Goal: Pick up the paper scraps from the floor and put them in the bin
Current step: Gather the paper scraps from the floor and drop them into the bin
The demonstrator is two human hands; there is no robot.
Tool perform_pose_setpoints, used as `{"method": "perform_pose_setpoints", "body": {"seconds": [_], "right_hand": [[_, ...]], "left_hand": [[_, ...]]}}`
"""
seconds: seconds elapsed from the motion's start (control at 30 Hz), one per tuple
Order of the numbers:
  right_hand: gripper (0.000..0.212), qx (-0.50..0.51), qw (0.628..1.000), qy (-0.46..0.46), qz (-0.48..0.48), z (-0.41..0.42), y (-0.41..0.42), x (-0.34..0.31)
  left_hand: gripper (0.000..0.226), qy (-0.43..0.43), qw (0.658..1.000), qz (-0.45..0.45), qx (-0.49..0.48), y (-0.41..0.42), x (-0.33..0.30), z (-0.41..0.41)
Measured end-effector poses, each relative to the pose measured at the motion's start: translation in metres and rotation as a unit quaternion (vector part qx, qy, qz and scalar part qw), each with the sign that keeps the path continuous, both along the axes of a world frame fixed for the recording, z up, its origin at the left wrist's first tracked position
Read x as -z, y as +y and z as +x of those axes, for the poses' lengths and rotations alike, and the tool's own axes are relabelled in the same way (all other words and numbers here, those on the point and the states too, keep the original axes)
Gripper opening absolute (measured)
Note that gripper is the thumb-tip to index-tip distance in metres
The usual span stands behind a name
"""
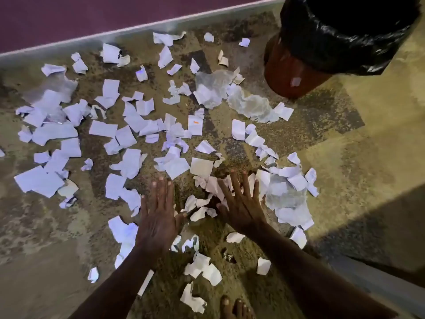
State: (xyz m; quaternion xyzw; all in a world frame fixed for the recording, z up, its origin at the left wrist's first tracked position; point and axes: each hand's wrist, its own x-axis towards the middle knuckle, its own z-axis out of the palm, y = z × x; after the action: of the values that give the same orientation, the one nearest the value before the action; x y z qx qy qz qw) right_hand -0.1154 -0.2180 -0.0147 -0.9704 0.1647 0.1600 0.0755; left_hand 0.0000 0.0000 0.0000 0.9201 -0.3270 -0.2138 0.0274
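Nearest the camera, bare toes [234, 307] at the bottom edge, on a mottled tan floor [57, 238]. Just beyond them a few loose paper scraps [200, 268] lie between the two forearms. Left hand [158, 217] palm down, fingers straight and together, flat over the floor with scraps just beside its left edge; grip open, holding nothing. Right hand [241, 208] also palm down, fingers spread wide, lying on a small heap of crumpled scraps [207, 187]; grip open, nothing pinched. Cannot tell how hard either palm presses. Right of the right hand, a bigger crumpled pile [289, 194] of white paper mixed with thin translucent sheet. Further out, the bulk of the torn white pieces is scattered over the floor, densest to the left and centre, many flat, some folded or balled; one piece [195, 125] carries a small orange mark. Past that, two crumpled translucent sheets [232, 93] lie near the bin base. Bin [289, 72] stands upper right, reddish-brown body, black liner bag [340, 42] folded over its rim, a small pale label on its side; its inside is dark, contents not visible. Farthest back, a pale skirting strip [115, 33] runs diagonally, purple wall [69, 14] above it.
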Motion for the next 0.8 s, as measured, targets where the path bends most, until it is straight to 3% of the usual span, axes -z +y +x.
{"method": "perform_pose_setpoints", "body": {"seconds": [0.17, 0.4, 0.67, 0.8], "right_hand": [[0.064, -0.016, 0.999, 0.013, 0.028, 0.000, 0.000, 0.048], [0.067, -0.054, 0.998, -0.020, 0.034, 0.003, -0.003, 0.094], [0.066, -0.032, 0.992, -0.124, 0.013, -0.003, 0.008, 0.124], [0.066, -0.023, 0.991, -0.132, 0.008, -0.005, 0.009, 0.129]], "left_hand": [[0.076, -0.016, 1.000, 0.019, -0.002, -0.005, 0.048, -0.004], [0.074, 0.003, 1.000, -0.027, -0.006, -0.003, 0.104, 0.001], [0.070, -0.021, 0.999, -0.029, -0.025, 0.000, 0.124, 0.005], [0.068, -0.007, 0.994, -0.085, -0.065, -0.003, 0.125, 0.003]]}}
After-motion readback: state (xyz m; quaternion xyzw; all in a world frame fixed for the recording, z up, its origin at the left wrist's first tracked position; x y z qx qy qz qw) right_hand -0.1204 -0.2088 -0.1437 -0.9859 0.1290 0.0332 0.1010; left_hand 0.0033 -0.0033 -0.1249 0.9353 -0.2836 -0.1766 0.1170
